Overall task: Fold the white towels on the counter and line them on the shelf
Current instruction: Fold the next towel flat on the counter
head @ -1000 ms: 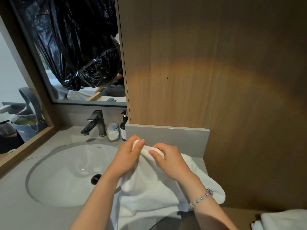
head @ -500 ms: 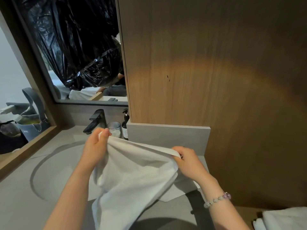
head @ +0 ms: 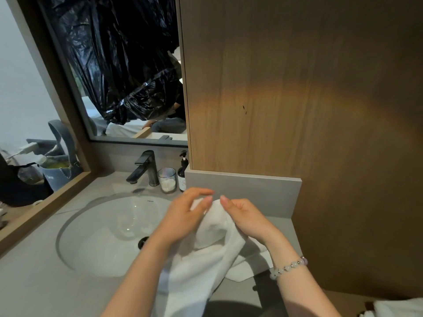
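i see l hand (head: 187, 216) & r hand (head: 248, 219) pinching the towel (head: 206, 259) top edge side by side, its length hanging twd 6 o'clock.

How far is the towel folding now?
Possibly done: white cloth at the lower right, mostly cut off. In hand: the left hand and right hand pinch one towel above the counter, hands nearly touching. Left: finish this fold and shelve it; no shelf shows.

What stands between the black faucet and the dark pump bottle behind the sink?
A clear glass with something white inside stands between the faucet and the pump bottle, seen in the head view.
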Tool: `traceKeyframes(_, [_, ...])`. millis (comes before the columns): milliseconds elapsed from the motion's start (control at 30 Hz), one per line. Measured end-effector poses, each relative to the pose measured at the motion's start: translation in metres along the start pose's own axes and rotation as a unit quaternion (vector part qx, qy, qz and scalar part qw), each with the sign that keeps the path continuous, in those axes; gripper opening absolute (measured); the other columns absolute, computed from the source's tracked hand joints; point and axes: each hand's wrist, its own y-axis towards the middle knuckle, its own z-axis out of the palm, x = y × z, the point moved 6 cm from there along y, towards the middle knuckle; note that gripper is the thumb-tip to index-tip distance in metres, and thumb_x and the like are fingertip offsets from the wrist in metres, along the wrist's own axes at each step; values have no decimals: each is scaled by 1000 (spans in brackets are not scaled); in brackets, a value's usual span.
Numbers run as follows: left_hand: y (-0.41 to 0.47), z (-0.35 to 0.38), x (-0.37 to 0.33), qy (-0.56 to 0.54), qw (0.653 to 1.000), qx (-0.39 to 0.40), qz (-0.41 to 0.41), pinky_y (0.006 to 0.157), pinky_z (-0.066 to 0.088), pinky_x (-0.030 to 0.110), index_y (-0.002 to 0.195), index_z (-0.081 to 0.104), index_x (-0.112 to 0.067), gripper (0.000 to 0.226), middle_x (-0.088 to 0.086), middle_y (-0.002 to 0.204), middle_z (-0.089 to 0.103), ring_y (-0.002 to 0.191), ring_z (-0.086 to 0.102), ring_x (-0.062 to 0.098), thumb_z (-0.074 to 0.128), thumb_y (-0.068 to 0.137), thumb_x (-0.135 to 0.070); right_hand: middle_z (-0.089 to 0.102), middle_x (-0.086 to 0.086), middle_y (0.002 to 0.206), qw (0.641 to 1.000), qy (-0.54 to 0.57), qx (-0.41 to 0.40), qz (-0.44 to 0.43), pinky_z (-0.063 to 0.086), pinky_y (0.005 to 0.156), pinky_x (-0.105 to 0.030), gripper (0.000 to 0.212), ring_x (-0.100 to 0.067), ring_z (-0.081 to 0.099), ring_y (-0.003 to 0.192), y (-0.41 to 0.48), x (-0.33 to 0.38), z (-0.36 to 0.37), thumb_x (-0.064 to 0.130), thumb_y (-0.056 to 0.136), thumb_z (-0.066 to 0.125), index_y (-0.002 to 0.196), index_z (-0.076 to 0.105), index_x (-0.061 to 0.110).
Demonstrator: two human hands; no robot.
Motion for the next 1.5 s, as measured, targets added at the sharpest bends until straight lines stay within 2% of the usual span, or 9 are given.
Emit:
traceKeyframes(200, [-2,20,-1,9,1000,10,-19,64,40,19,74,60,-30,40,-18,67,62,66,54,4,44,73,-67,55,-9,74,999,40,-36,1,39,67,-28,60,-16,50,71,2,-5,-2,50,94,44,79,65,-4])
traceKeyframes(267, [-1,20,-1,24,1000,-1,-20,58,35,19,67,55,-28,35,-17,58,56,59,48,4,49,79,-60,44,-8,67,998,20,-62,0,31,60,-29,68,-16,40,63,-1,-7,-6,59,87,46,73,56,-7])
traceKeyframes(367, [-1,19,0,-21,999,-28,-42,61,36,24,71,56,-13,33,-8,61,54,59,46,5,54,92,-38,29,3,53,993,-57,-99,-6,22,53,-30,46,-8,26,50,-3,-9,-13,36,95,50,57,39,14])
traceKeyframes(533, [-1,15,4,-40,993,-79,-84,59,32,23,63,48,-18,34,-7,59,48,59,43,9,53,94,-33,37,6,54,967,-233,-106,9,30,57,-31,44,-13,35,55,-7,-8,-19,26,97,46,55,34,19])
traceKeyframes(767, [4,3,-2,-39,984,-134,-106,58,36,16,71,53,-10,33,-2,66,53,66,49,11,50,95,-33,54,-4,103,909,-383,-161,36,39,71,-32,29,-24,51,97,-14,3,-24,27,100,32,98,58,14])
traceKeyframes(867, [10,-14,-16,-64,978,-168,-102,56,36,10,74,53,-10,33,0,70,54,65,48,7,48,96,-34,44,-4,101,905,-353,-239,2,34,69,-30,31,-23,47,97,-19,21,-32,24,100,35,92,61,9])
traceKeyframes(1133, [22,-46,-30,-135,964,-209,-95,73,44,36,90,55,2,48,17,87,61,79,54,24,44,95,-44,60,-8,94,902,-334,-273,24,37,66,-32,32,-27,54,86,-19,29,-45,16,97,34,89,64,10])
traceKeyframes(1333, [18,-53,-25,-101,970,-186,-122,63,37,26,83,58,-10,37,-1,82,59,77,52,14,47,94,-43,51,2,77,956,-94,-279,15,34,68,-29,30,-20,48,80,-19,17,-42,15,100,30,74,45,15])
traceKeyframes(1500, [18,-46,-24,8,987,-147,-59,86,36,25,87,59,-33,5,-13,102,56,100,50,7,56,90,-35,46,-4,74,955,-41,-288,-56,32,61,-27,30,-13,42,70,-18,21,-46,17,101,32,79,46,2])
